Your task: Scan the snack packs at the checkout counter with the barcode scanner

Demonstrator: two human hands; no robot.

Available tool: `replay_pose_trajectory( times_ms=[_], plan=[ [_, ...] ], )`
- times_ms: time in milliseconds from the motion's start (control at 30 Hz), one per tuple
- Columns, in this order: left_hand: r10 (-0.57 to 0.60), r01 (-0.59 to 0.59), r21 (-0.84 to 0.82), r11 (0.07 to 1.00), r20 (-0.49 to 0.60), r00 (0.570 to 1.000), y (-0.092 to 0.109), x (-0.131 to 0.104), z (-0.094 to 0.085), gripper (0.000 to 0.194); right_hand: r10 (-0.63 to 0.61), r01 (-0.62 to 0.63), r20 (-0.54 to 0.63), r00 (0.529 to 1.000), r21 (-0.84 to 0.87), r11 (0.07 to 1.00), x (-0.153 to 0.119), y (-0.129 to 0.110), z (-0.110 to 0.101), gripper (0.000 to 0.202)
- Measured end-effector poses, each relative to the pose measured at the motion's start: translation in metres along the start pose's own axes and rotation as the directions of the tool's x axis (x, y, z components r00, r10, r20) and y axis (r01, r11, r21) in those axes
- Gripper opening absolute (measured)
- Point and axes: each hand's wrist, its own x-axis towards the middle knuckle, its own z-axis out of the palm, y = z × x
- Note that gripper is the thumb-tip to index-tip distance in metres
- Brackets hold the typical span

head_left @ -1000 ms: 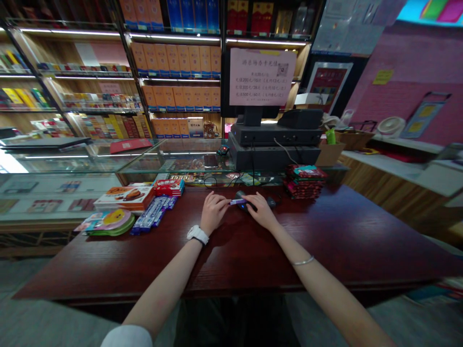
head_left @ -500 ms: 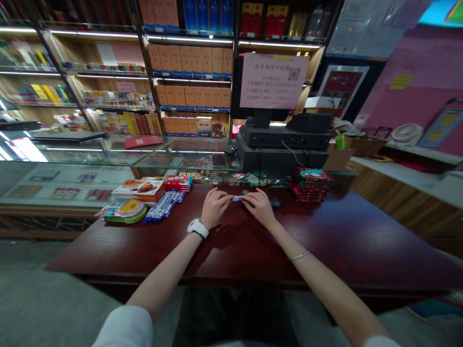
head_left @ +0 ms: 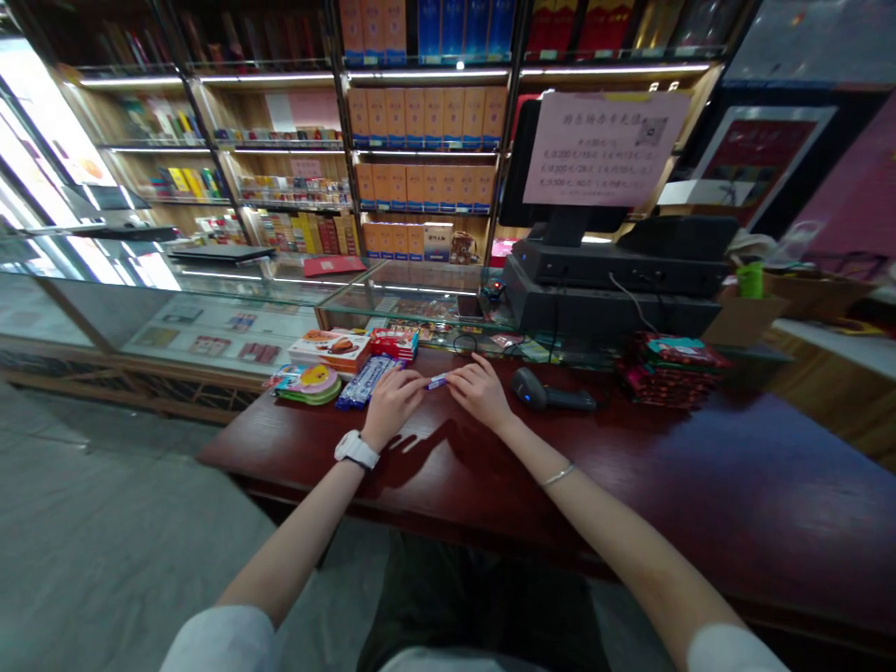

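Between my two hands I hold a small purple-and-white wrapped stick (head_left: 438, 381), one end in each hand, above the dark red desk (head_left: 434, 467). My left hand (head_left: 393, 401), with a white watch at the wrist, pinches its left end. The right end is in the fingers of my right hand (head_left: 482, 390), whose wrist wears a silver bangle. Just beyond my left hand lie blue-and-white wrapped packets (head_left: 365, 381), partly covered by that hand. A black barcode scanner (head_left: 550, 392) rests on the desk to the right of my right hand.
On the left stand an orange-and-white box (head_left: 330, 350), red packs (head_left: 394, 343) and round colourful packages (head_left: 308, 383). A stack of dark red packets (head_left: 672, 371) sits at right. Behind are a glass counter (head_left: 420, 299) and a register screen with a pink notice (head_left: 603, 149).
My view has turned left, so the shelves and desk items appear further right. Both hands have carried the wrapped stick left, closer to the blue packets and away from the scanner.
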Motion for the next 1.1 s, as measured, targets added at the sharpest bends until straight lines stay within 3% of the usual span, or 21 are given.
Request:
replay_pose_trajectory(
  times_ms=[167,300,567,833,1100],
  plan=[
    [-0.027,0.021,0.039,0.999,0.148,0.989,-0.016,-0.024,-0.025,0.018,-0.133,0.127,0.074,0.988,0.079,0.989,0.015,-0.018,0.037,0.032],
    [-0.073,0.053,0.112,0.992,0.188,0.979,-0.029,-0.037,-0.037,0.018,-0.199,0.188,0.097,0.975,0.107,0.976,0.030,-0.027,0.064,0.026],
    [-0.209,0.147,0.214,0.966,0.307,0.928,-0.049,-0.043,-0.032,0.016,-0.191,0.195,0.194,0.962,-0.002,0.981,0.053,-0.040,0.104,0.024],
    [-0.289,0.217,0.227,0.949,0.360,0.887,-0.044,-0.044,-0.029,0.015,-0.107,0.076,0.323,0.940,0.105,0.992,0.047,-0.044,0.106,0.036],
    [-0.399,0.332,0.258,0.908,0.282,0.873,-0.040,-0.049,-0.025,0.019,0.076,-0.149,0.495,0.866,0.110,0.983,0.034,-0.054,0.101,0.049]
  ],
)
